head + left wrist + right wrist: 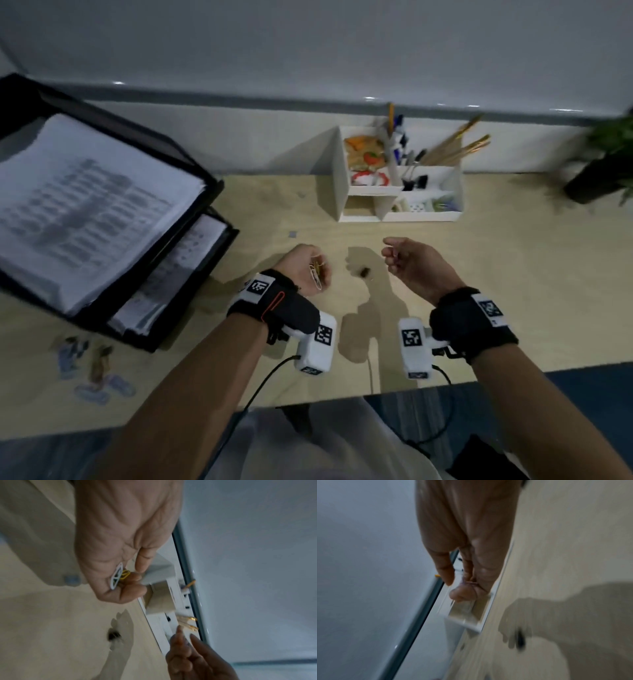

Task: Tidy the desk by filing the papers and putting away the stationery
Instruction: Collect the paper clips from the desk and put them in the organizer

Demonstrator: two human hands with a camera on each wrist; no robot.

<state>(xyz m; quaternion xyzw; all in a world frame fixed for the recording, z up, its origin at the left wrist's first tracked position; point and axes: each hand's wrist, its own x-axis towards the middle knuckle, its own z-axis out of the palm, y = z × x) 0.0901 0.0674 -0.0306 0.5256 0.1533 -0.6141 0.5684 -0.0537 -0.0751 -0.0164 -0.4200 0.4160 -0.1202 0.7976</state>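
My left hand (306, 262) is turned palm up over the desk, fingers curled round a small bunch of white and yellow paper clips (316, 273); the clips (117, 576) show clearly in the left wrist view. To its right, my right hand (397, 255) hovers with curled fingers pinching what looks like a thin purplish paper clip (471, 583). A small black binder clip (364, 272) lies on the desk between the hands. The white desk organizer (342, 178) stands beyond them, holding pens, pencils and clips.
A black stacked paper tray (209, 205) full of printed sheets fills the left side. Several small blue and brown items (96, 370) lie near the front left edge. A potted plant (603, 161) stands at the far right, against the wall.
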